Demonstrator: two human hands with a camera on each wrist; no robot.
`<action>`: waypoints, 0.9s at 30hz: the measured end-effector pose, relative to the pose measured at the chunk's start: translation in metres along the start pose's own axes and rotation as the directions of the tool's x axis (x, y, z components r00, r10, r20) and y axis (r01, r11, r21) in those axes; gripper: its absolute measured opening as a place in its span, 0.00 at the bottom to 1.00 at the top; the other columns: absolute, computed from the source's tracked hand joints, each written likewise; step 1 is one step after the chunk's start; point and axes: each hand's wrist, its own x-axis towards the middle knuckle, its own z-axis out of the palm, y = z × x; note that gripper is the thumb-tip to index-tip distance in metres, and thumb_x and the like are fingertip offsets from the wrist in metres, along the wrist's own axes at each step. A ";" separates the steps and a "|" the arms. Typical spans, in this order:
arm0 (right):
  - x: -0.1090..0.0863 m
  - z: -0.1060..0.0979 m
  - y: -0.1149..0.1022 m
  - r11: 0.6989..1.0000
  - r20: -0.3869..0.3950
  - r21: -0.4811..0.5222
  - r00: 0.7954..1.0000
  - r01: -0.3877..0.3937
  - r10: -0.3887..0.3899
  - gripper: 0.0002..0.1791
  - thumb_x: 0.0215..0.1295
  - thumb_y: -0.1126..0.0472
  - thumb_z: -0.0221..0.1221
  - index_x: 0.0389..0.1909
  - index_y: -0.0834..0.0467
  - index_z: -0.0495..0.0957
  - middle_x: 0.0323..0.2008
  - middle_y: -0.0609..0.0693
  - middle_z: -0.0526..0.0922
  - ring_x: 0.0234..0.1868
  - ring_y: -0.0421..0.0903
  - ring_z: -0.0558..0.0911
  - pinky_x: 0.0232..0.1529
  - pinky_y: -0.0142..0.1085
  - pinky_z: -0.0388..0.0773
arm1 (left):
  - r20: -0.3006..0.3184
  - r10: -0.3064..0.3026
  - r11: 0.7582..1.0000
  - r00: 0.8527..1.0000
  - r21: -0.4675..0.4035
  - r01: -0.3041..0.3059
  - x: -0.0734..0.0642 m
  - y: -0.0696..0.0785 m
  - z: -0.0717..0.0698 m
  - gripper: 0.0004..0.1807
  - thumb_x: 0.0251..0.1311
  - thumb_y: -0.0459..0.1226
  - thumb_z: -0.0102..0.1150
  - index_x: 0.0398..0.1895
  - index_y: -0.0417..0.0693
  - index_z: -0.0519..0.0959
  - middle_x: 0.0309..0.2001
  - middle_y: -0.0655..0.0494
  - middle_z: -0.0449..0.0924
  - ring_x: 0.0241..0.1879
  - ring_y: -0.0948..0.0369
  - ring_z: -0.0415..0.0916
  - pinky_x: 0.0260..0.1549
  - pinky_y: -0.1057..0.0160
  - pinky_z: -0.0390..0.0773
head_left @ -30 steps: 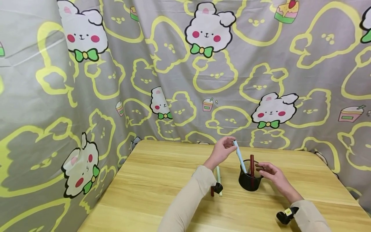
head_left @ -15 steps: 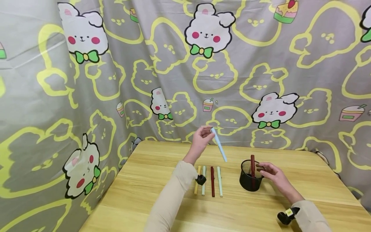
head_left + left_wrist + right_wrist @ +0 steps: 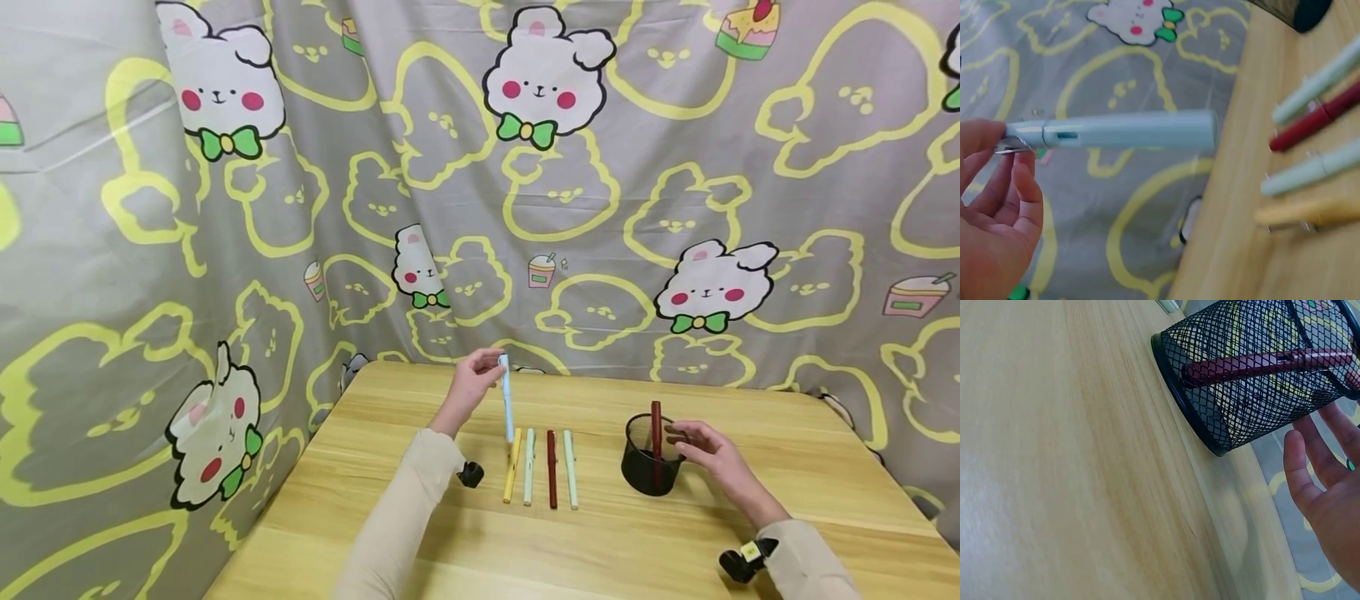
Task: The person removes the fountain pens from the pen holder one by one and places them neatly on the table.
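Observation:
My left hand (image 3: 472, 383) pinches a light blue pen (image 3: 507, 408) by its clip end, the other end pointing down over the table. In the left wrist view the same pen (image 3: 1129, 130) shows its silver clip beside the fingers. Below it lies a yellow pen (image 3: 513, 468), first in a row with a pale green pen (image 3: 529, 468), a dark red pen (image 3: 552, 469) and another pale green pen (image 3: 572, 471). My right hand (image 3: 716, 457) holds the black mesh pen holder (image 3: 647, 473) at its rim. Another dark red pen (image 3: 656, 417) stands inside.
The wooden table (image 3: 420, 533) reaches back to a grey patterned curtain (image 3: 585, 217), which also hangs along the left side. A black wrist camera (image 3: 471, 475) sits below the left hand, another black wrist camera (image 3: 742, 562) at the right sleeve.
The left hand has lifted the light blue pen out of the pen holder and carried it left, then lowered it beside the yellow pen's far end. The right hand stays at the holder.

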 end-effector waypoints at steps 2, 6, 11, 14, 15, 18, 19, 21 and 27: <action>-0.001 0.000 0.001 1.000 0.000 0.004 1.000 -0.001 0.001 0.18 0.65 0.71 0.55 0.55 0.74 0.67 0.46 0.40 0.78 0.45 0.31 0.75 0.40 0.25 0.74 | 0.000 -0.014 1.000 1.000 0.016 0.014 0.000 -0.013 -0.005 0.17 0.62 0.31 0.59 0.54 0.36 0.75 0.42 0.42 0.78 0.36 0.62 0.74 0.37 0.58 0.77; -0.001 0.001 0.003 1.000 -0.001 0.011 1.000 -0.001 0.001 0.18 0.66 0.71 0.54 0.55 0.74 0.67 0.47 0.41 0.79 0.45 0.31 0.75 0.40 0.25 0.74 | -0.016 -0.074 0.996 0.997 0.047 0.074 -0.005 -0.032 -0.012 0.16 0.62 0.32 0.58 0.53 0.37 0.76 0.40 0.46 0.78 0.36 0.61 0.74 0.40 0.52 0.77; -0.001 0.001 0.004 1.000 0.002 0.009 1.000 -0.007 0.007 0.19 0.67 0.70 0.54 0.55 0.74 0.67 0.47 0.41 0.79 0.45 0.32 0.76 0.41 0.25 0.74 | -0.013 -0.155 0.986 0.988 0.061 0.155 -0.011 -0.052 -0.019 0.16 0.61 0.30 0.57 0.53 0.35 0.76 0.38 0.46 0.79 0.34 0.60 0.76 0.43 0.48 0.77; -0.001 0.000 0.004 1.000 0.002 0.010 1.000 -0.008 0.008 0.19 0.67 0.69 0.54 0.55 0.74 0.67 0.47 0.41 0.78 0.45 0.32 0.76 0.41 0.25 0.74 | 0.007 -0.201 0.978 0.980 0.052 0.200 -0.015 -0.063 -0.022 0.17 0.62 0.30 0.56 0.54 0.33 0.75 0.38 0.46 0.79 0.34 0.60 0.77 0.46 0.44 0.75; -0.001 0.000 0.004 1.000 0.000 0.010 1.000 -0.009 0.009 0.18 0.67 0.70 0.54 0.55 0.74 0.67 0.47 0.42 0.78 0.45 0.31 0.75 0.40 0.25 0.74 | 0.009 -0.218 0.975 0.976 0.041 0.218 -0.016 -0.067 -0.023 0.18 0.62 0.30 0.57 0.55 0.33 0.74 0.38 0.46 0.78 0.34 0.59 0.77 0.47 0.44 0.75; 0.000 0.000 0.003 1.000 -0.003 0.007 1.000 -0.009 0.009 0.18 0.66 0.71 0.53 0.55 0.74 0.67 0.47 0.43 0.78 0.44 0.29 0.74 0.40 0.25 0.74 | 0.026 -0.233 0.972 0.972 0.041 0.232 -0.020 -0.078 -0.026 0.19 0.62 0.29 0.57 0.56 0.29 0.72 0.38 0.41 0.78 0.35 0.56 0.79 0.46 0.45 0.76; 0.000 0.000 0.002 1.000 -0.006 0.007 1.000 -0.009 0.009 0.18 0.66 0.71 0.54 0.55 0.73 0.67 0.46 0.43 0.78 0.44 0.29 0.74 0.40 0.25 0.74 | 0.031 -0.237 0.971 0.971 0.041 0.236 -0.021 -0.082 -0.026 0.20 0.61 0.29 0.57 0.56 0.28 0.71 0.38 0.40 0.78 0.35 0.55 0.79 0.45 0.47 0.77; -0.001 0.000 0.002 1.000 -0.005 0.003 1.000 -0.008 0.008 0.18 0.66 0.71 0.54 0.55 0.74 0.67 0.47 0.42 0.78 0.44 0.30 0.75 0.40 0.25 0.74 | 0.038 -0.244 0.969 0.969 0.043 0.243 -0.023 -0.088 -0.027 0.20 0.60 0.28 0.58 0.55 0.27 0.71 0.38 0.39 0.78 0.35 0.53 0.80 0.43 0.50 0.79; -0.001 0.000 0.002 1.000 0.003 0.017 1.000 0.004 -0.004 0.19 0.67 0.68 0.55 0.55 0.74 0.67 0.48 0.41 0.79 0.45 0.35 0.77 0.41 0.25 0.74 | 0.082 -0.155 0.988 0.984 0.033 0.153 -0.028 -0.104 -0.028 0.19 0.56 0.28 0.61 0.51 0.28 0.75 0.35 0.42 0.79 0.33 0.54 0.80 0.37 0.58 0.81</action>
